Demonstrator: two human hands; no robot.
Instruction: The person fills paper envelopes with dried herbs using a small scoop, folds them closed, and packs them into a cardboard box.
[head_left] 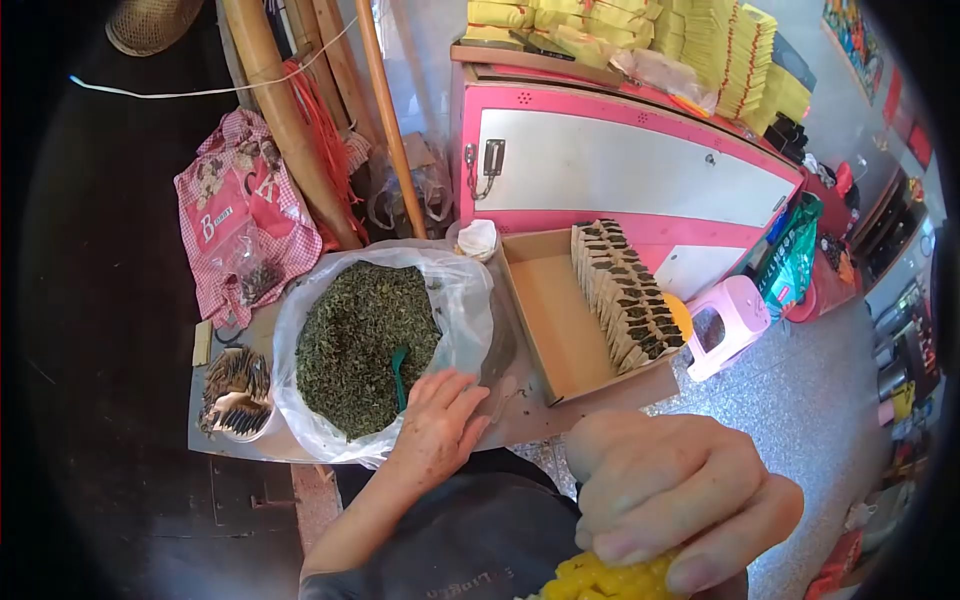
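Observation:
My right hand is raised close to the camera, its fingers curled round a bumpy yellow corn cob that the bottom edge of the view cuts off. Lower down, my left hand lies with fingers stretched out over the near right rim of a clear plastic bag. Dried chopped green leaves fill the bag. A teal plastic scoop stands in the leaves beside my left fingertips, and I do not hold it.
On the table's right, a cardboard box holds rows of small filled paper packets. More packets stand at the left. Behind are a pink and white cabinet bearing yellow bundles, and wooden poles. A pink stool stands right.

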